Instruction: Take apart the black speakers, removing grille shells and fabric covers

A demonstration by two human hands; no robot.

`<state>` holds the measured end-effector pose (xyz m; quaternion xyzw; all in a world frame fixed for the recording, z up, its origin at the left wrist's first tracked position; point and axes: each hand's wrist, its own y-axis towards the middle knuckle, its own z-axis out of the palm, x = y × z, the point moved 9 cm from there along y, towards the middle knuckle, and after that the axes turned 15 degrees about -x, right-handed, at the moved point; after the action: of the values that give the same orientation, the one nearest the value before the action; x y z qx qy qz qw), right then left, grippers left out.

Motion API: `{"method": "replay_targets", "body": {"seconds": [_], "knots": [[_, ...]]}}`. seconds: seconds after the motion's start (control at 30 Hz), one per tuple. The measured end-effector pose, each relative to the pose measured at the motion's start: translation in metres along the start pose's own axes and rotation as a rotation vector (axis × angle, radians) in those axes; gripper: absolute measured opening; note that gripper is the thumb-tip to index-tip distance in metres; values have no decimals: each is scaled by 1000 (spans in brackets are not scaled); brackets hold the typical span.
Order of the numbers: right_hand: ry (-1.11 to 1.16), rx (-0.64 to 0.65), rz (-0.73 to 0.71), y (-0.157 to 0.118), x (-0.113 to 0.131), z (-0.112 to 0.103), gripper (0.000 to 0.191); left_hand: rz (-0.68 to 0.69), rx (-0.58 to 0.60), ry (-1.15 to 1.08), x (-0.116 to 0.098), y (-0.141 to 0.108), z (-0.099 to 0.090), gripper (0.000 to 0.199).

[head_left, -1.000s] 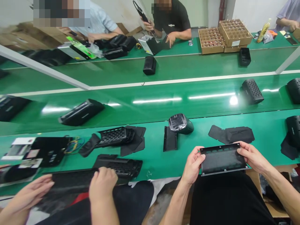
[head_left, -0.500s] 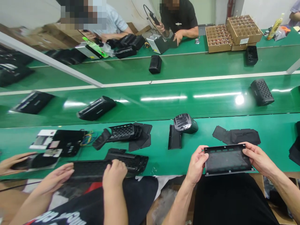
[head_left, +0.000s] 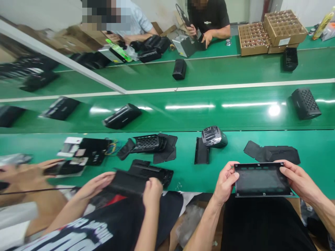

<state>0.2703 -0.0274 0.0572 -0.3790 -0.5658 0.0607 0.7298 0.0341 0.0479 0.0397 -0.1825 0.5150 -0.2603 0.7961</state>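
Black sheet-metal frame [head_left: 261, 179], held at 5 o'clock of my head-camera view, just above the near edge of the green assembly bench [head_left: 314, 183]: my left hand [head_left: 225, 183] and right hand [head_left: 298, 181] grasp its two short ends, fingers clenched on the rim.

Containers: two cardboard compartment trays at 1 o'clock on the far bench, the left tray [head_left: 252, 39] lying flat and the right tray [head_left: 285, 29] raised on a flat carton [head_left: 281, 49]. Their cells hold rows of small parts, too small to identify.

Writing: a white label [head_left: 284, 42] on the raised tray, unreadable. White lettering [head_left: 65, 238] on a co-worker's black shirt at 7 o'clock, only partly legible. Yellow bottle [head_left: 323, 19] at 1 o'clock, its label unreadable.

Around: film-wrapped black cylindrical unit [head_left: 214, 137] at 12 o'clock, leaning on a black bracket [head_left: 201, 151]. Black cut sheet [head_left: 272, 152] directly beyond the frame. Perforated black housing [head_left: 305, 103] on the middle belt at 2 o'clock.

Nearby: at 8 o'clock, a co-worker's hands [head_left: 94, 184] rest on a black grille assembly [head_left: 138, 177]. At 12 o'clock across the benches, another person works beside a pale metal box [head_left: 184, 45].
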Motion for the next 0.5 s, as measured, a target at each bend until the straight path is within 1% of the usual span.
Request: {"method": "replay_targets", "body": {"seconds": [0.17,0.27,0.37,0.43,0.5], "knots": [[72,9,69,-1,-1,-3,50,-11,26,-88,-1,1,0,49],[44,5,67,-2,0,-3,51,13,24,-116,-5,2,-2,48],[0,7,42,-3,-1,-1,51,28,17,-139,-9,1,-6,54],[20,23,30,-4,-3,5,49,33,-25,-170,-11,1,-12,56],[52,40,34,-3,-5,13,47,54,-99,-219,-13,1,-21,54]]}}
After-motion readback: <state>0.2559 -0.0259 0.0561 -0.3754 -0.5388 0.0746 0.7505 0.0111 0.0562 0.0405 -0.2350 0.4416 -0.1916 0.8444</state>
